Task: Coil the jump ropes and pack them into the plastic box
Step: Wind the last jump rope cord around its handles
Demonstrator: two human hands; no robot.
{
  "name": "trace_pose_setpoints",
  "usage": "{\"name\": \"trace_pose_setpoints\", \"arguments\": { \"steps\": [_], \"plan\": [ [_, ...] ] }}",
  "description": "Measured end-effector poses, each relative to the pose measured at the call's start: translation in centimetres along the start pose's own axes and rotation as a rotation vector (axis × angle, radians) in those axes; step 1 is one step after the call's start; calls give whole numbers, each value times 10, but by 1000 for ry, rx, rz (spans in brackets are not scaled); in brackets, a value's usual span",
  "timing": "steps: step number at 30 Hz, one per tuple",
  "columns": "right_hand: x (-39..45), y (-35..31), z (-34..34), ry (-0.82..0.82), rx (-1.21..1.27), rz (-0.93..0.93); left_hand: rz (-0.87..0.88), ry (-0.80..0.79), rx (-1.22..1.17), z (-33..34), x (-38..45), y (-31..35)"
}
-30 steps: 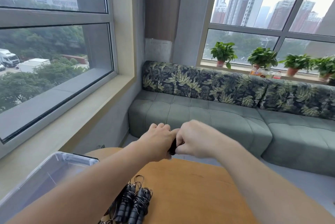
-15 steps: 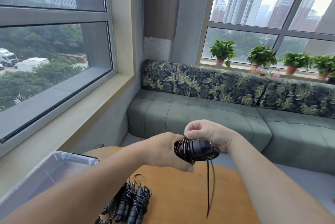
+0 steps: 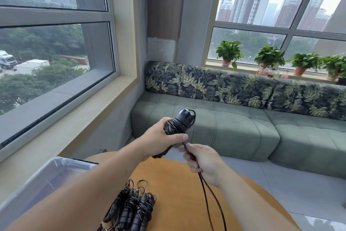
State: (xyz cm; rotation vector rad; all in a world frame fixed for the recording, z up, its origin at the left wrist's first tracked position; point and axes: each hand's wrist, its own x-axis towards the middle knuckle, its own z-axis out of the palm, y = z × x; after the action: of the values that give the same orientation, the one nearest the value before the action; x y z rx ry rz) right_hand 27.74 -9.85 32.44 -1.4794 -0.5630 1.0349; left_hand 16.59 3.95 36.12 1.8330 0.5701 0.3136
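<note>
My left hand (image 3: 161,142) grips the black handles of a jump rope (image 3: 180,121), tilted up and away, with black cord wound round them. Just below and to the right, my right hand (image 3: 203,161) holds the loose end of the same cord, which hangs as two strands (image 3: 211,199) down over the table. Several coiled black jump ropes (image 3: 131,208) lie together on the round wooden table (image 3: 179,178) near its front. The clear plastic box (image 3: 46,176) stands at the table's left; my left forearm hides part of it.
A grey-green sofa (image 3: 234,129) with leaf-print back cushions runs behind the table. Potted plants (image 3: 269,58) and bottles line the right window sill. A wide window ledge (image 3: 78,111) lies to the left. Grey floor tiles show to the right of the table.
My left hand has tipped the wound handles upward. My right hand has come off the top of the bundle and dropped below it, now holding the hanging cord.
</note>
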Motion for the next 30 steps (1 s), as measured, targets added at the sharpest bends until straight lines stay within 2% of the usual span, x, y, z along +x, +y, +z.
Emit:
{"name": "trace_pose_setpoints", "arguments": {
  "steps": [2,6,8,11,14,17,24,27,30],
  "plan": [
    [-5,1,7,24,-189,4,-3,32,256,-4,4,0],
    [-12,-10,16,22,-961,-47,77,-7,655,3,5,-10],
    [-16,-17,17,12,-1264,-69,102,-1,826,6,5,-13],
    [-28,-39,21,-44,-1520,-126,151,-14,1061,14,1,-11],
    [-35,-73,22,-134,-1658,-156,178,-41,1114,22,-6,-5],
    [-34,-95,16,-237,-1681,-179,181,-70,1096,24,-11,1],
    [-19,-111,3,-371,-1425,-108,167,-284,1040,19,-19,12],
    [-16,-113,-8,-443,-1256,-54,112,-396,838,16,-21,10],
    [-10,-112,-29,-420,-1092,-53,56,-516,563,8,-25,6]
  ]
}}
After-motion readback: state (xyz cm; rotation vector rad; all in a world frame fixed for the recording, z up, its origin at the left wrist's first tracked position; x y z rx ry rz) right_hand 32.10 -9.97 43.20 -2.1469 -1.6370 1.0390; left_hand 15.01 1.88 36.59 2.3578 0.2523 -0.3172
